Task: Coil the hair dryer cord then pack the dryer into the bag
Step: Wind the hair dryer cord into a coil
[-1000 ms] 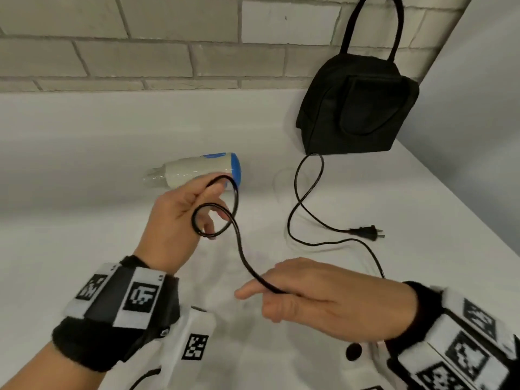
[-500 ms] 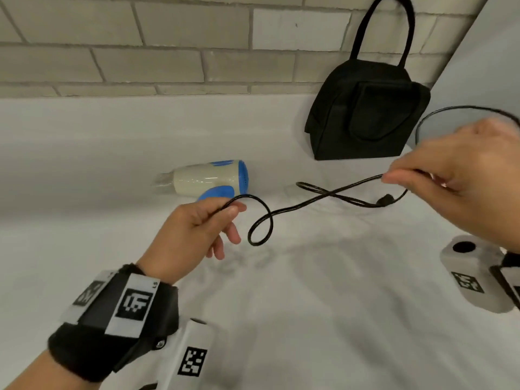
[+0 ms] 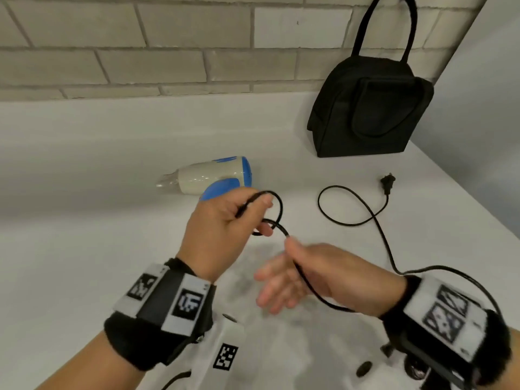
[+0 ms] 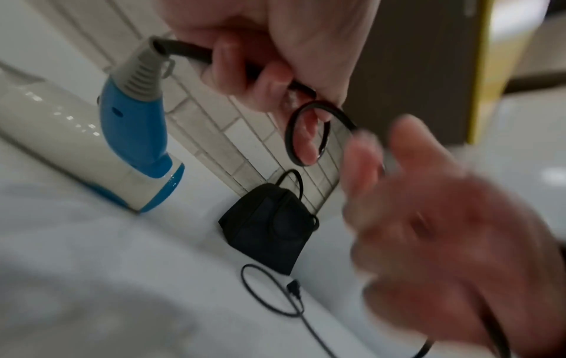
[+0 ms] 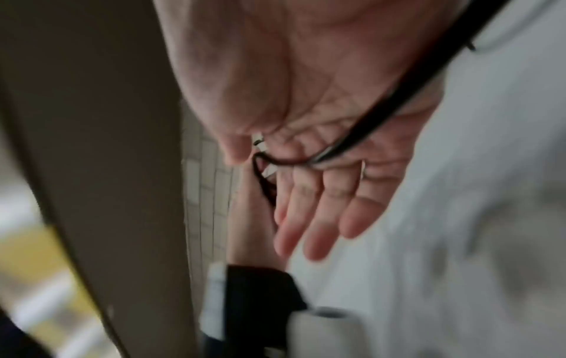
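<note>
The white and blue hair dryer lies on the white counter with its nozzle to the left. My left hand is just in front of it and pinches a small loop of the black cord near the dryer's handle. Close by on the right, my right hand has straight fingers, and the cord runs across its palm under the thumb. The rest of the cord curls on the counter to the plug. The black bag stands upright at the back right.
A brick wall runs along the back of the counter. A plain wall closes the right side next to the bag. The counter's right edge slants down past the plug.
My right hand has come back from the upper right to just in front of my left hand, its fingers now straight. The plug now lies on the counter further right.
</note>
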The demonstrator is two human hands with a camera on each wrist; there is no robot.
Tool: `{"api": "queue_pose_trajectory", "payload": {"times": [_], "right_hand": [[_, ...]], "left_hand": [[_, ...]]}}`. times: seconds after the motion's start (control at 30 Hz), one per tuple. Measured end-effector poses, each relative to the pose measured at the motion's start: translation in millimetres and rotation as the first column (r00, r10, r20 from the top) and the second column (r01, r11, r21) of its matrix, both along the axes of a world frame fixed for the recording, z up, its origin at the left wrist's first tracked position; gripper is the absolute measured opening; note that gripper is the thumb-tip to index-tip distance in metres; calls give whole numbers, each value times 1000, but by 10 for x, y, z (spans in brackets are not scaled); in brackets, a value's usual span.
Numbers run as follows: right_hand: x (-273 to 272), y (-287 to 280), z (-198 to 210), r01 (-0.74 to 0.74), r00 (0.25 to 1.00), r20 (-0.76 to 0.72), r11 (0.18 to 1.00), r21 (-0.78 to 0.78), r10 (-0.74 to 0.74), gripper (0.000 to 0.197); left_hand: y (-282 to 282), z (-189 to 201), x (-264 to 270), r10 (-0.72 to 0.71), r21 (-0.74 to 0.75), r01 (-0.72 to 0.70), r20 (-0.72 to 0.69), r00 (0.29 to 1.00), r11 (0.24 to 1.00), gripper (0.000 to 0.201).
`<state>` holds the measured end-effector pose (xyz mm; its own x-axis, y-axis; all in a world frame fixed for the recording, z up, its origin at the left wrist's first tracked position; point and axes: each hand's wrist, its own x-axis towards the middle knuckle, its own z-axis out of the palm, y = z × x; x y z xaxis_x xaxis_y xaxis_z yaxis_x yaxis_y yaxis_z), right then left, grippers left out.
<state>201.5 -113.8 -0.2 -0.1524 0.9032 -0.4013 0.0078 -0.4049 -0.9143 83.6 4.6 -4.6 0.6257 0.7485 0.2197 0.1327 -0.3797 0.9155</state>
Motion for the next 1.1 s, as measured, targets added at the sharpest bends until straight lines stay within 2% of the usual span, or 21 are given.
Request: {"api": "queue_pose_trajectory", "payload": {"times": [0.07, 0.1, 0.13, 0.2, 0.27, 0.33, 0.4, 0.43, 0.5, 0.57, 0.6, 0.63, 0.7, 0.77, 0.83, 0.9, 0.97, 1.07, 1.1], "right_hand": [[-1, 95, 24, 136, 966, -220, 990, -27, -138, 61], [9, 127, 14, 185, 949, -255, 982, -34, -188, 56], [10, 148, 8, 203, 944, -258, 979, -29, -204, 49], [-4, 140, -35, 153, 961, -232, 988, -1, -149, 37], [-39, 109, -121, 42, 996, -79, 999, 24, -40, 30], [-13, 135, -254, -35, 975, 222, 999, 41, 25, 22], [99, 236, -337, 31, 878, 475, 998, 54, -53, 19], [188, 292, -344, 128, 839, 522, 988, 84, -153, 20], [360, 393, -283, 368, 804, 434, 914, 172, -405, 19], [467, 454, -137, 502, 781, 269, 823, 265, -563, 12], [487, 462, -57, 536, 786, 167, 790, 297, -596, 6], [491, 456, 18, 554, 796, 68, 769, 317, -602, 10], [464, 441, 100, 516, 846, -66, 784, 345, -529, 15], [405, 426, 159, 386, 918, -82, 832, 399, -387, 10], [361, 438, 198, 272, 961, -89, 848, 455, -261, 25], [287, 542, 188, 279, 958, -87, 814, 509, -274, 27], [164, 692, 87, 321, 932, -11, 808, 495, -363, 27], [-59, 795, -143, 296, 945, 23, 886, 357, -325, 28], [-110, 790, -202, 256, 942, 125, 908, 332, -311, 32]], "left_hand": [[-51, -82, -9, -13, 170, 29, -98, 995, 985, 23], [-73, -104, -13, -12, 214, 35, -106, 994, 976, 26], [-82, -118, -14, -10, 218, 29, -88, 996, 976, 27], [-90, -88, -6, -9, 81, 10, -9, 1000, 997, 28], [-92, -6, -1, -10, -131, 21, 80, 997, 991, 25], [-72, 63, -26, -60, -219, 84, 114, 992, 972, 28], [-53, 95, -89, -193, -264, 215, 109, 975, 940, 26], [-49, 87, -129, -276, -289, 294, 101, 956, 911, 25], [-47, 35, -214, -445, -330, 438, 60, 894, 836, 20], [-49, -63, -276, -542, -360, 505, -3, 840, 785, 24], [-53, -118, -294, -561, -382, 509, -30, 827, 771, 27], [-63, -166, -303, -573, -401, 509, -50, 818, 762, 30], [-100, -238, -296, -592, -418, 516, -65, 804, 747, 33], [-150, -270, -273, -608, -383, 542, -67, 791, 748, 32], [-192, -260, -231, -604, -322, 563, -37, 796, 762, 29], [-223, -207, -170, -570, -268, 560, 45, 820, 784, 28], [-234, -134, -105, -508, -196, 531, 157, 847, 824, 25], [-184, -3, -37, -388, -122, 440, 305, 870, 890, 29], [-152, 24, -24, -349, -112, 400, 318, 881, 909, 35]]}}
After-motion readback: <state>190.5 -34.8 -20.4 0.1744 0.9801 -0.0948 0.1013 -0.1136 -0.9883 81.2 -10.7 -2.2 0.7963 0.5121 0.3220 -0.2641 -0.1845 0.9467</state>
